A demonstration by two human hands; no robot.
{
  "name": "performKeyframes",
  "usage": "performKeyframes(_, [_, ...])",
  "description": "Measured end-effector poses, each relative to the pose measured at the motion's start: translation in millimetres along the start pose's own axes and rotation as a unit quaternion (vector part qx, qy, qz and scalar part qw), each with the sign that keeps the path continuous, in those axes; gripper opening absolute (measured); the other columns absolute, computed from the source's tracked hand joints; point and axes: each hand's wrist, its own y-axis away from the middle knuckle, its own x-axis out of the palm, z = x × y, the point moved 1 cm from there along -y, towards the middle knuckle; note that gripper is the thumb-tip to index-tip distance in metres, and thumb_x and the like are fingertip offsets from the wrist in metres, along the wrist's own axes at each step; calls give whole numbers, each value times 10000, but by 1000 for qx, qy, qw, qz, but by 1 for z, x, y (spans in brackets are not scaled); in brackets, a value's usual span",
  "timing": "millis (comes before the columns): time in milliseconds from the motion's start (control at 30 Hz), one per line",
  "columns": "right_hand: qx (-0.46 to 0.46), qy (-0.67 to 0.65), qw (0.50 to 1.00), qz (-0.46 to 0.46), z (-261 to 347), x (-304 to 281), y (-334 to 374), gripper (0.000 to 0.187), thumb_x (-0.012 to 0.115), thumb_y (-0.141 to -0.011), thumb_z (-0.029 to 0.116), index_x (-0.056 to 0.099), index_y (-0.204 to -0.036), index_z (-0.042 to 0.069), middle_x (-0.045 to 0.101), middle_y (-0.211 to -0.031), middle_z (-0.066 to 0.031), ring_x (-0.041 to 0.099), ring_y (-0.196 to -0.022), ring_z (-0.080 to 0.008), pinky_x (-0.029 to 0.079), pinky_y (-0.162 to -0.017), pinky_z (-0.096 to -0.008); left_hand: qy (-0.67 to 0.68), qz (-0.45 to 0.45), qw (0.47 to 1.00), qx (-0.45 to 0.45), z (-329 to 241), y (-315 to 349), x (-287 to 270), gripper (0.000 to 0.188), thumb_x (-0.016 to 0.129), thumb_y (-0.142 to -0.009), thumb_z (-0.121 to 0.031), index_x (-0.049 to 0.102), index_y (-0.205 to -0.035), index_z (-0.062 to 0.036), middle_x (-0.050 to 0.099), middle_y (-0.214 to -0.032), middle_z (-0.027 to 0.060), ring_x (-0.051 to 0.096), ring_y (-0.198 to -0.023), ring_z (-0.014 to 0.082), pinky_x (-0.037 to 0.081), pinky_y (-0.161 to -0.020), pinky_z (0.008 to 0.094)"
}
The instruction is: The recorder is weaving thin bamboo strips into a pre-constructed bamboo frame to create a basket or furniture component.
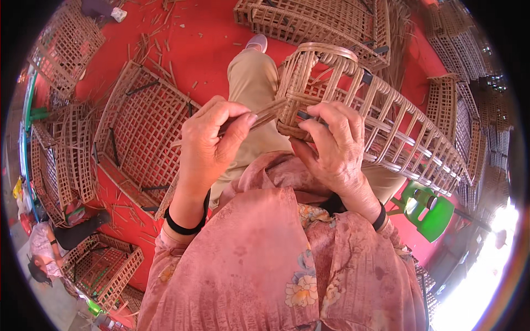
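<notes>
A long woven cane basket frame (381,116) lies across my lap, its narrow end between my hands. My right hand (334,135) grips the corner of that end, next to a dark strip (303,115) on the weave. My left hand (212,138) pinches a cane strip (268,114) between thumb and fingertips. The strip stretches from the left fingers to the basket's corner, where it joins the weaving. Part of the corner is hidden behind my right fingers.
Another open basket panel (149,121) lies on the red floor (190,44) at left. A large basket (326,19) sits beyond my foot. A green plastic stool (433,218) stands at right. Cane scraps litter the floor. Another person (47,245) works at far lower left.
</notes>
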Motion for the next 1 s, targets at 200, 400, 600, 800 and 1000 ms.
performKeyframes(200, [2,1,1000,-2,0,0,2,425,835,-608,84,647,-988,51,575,-1185,-66,550,-1133,-283,462,-930,-435,-12,22,1000,11,0,2,4,74,731,-865,-26,663,-891,-10,611,-753,77,572,-594,163,428,-531,294])
performKeyframes(400, [9,0,1000,7,1,-2,0,414,844,-614,92,658,-980,43,579,-1193,-74,554,-1130,-291,472,-915,-426,-13,77,997,20,1,-9,3,62,734,-854,-46,702,-890,-6,601,-727,71,567,-621,171,416,-557,300])
performKeyframes(600, [86,45,994,-44,2,-11,-5,198,782,-801,130,727,-992,116,597,-996,-45,583,-883,-260,509,-743,-375,66,157,985,-9,17,-37,4,122,757,-855,-109,725,-868,8,579,-708,35,548,-654,114,413,-593,282])
performKeyframes(800, [106,66,992,-2,11,-13,-16,216,774,-825,187,679,-996,96,619,-740,-56,637,-708,-247,508,-577,-369,142,225,960,-87,27,-41,17,156,776,-871,-141,714,-837,-2,591,-708,1,548,-661,75,424,-587,261])
performKeyframes(1000, [163,22,983,82,11,-13,-20,207,779,-826,189,661,-958,83,619,-648,-80,652,-633,-264,500,-530,-393,236,222,940,-107,38,-43,23,166,786,-880,-138,704,-829,-3,590,-739,-23,530,-677,35,417,-578,230])
